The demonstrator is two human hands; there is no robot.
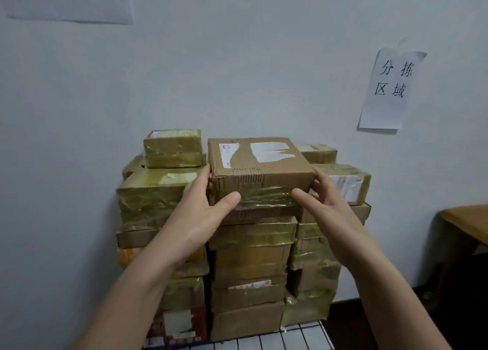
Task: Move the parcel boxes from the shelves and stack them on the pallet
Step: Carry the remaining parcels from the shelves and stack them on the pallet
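Clasped a brown box (260, 159) with a torn white label from both sides: left hand (200, 212) curled on its left edge, thumb pressed to the near face; right hand (330, 209) curled round its right near corner, thumb likewise on the near face. Rested atop the middle column of a stack of taped boxes (250, 265), set against the far white wall (264, 72). Flanked on the left by a smaller taped box (173, 149). Stood on a white grid base (303, 336). Carried a handwritten paper notice (390, 90) on the wall, far right; showed a wooden tabletop (470, 223) at the right edge.
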